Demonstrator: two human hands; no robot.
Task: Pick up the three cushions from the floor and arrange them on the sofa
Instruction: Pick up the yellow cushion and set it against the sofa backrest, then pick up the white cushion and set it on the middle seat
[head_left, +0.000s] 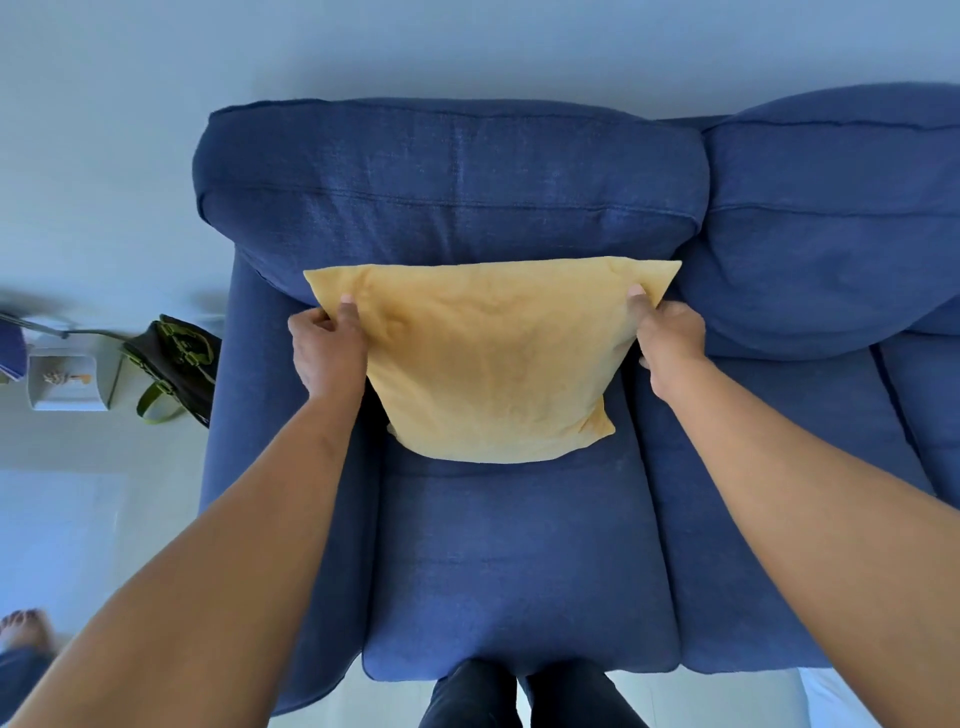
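A yellow cushion (488, 364) leans against the backrest of the blue sofa (519, 561), its lower edge resting on the left seat. My left hand (327, 353) grips its left edge, thumb on the front face. On the other side my right hand (670, 343) pinches the upper right corner. No other cushions from the floor are in view.
A dark bag with green straps (174, 364) sits beside the sofa's left arm, next to a small white tray (65, 382) on a low surface. Another person's bare foot (26, 629) shows at the lower left. My legs (519, 696) stand against the seat's front edge.
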